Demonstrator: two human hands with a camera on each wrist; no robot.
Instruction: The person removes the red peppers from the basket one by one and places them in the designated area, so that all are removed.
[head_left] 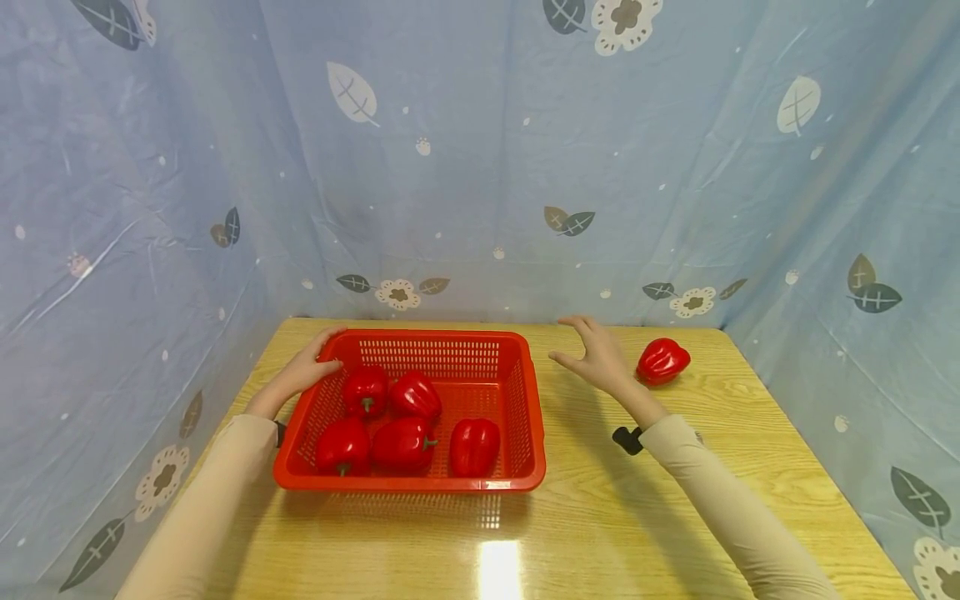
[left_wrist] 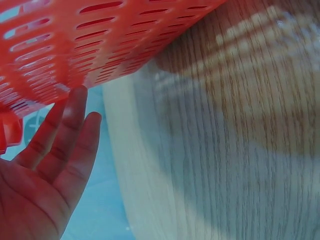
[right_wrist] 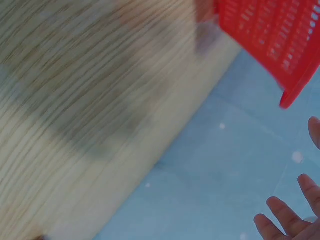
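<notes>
Red and holey, the basket (head_left: 408,483) holds five peppers (head_left: 403,445) and lies longways between my left hand (head_left: 303,367) and my right hand (head_left: 600,357). Left is nearer, straight fingers at its edge; right stands off, fingers apart, holding nothing.

My left arm (head_left: 206,508) extended forward, my left hand (head_left: 305,370) with fingers (left_wrist: 81,152) extended, right arm (head_left: 727,504) angled inward, my right hand (head_left: 600,354) with thumb (head_left: 572,363) and fingers apart
</notes>
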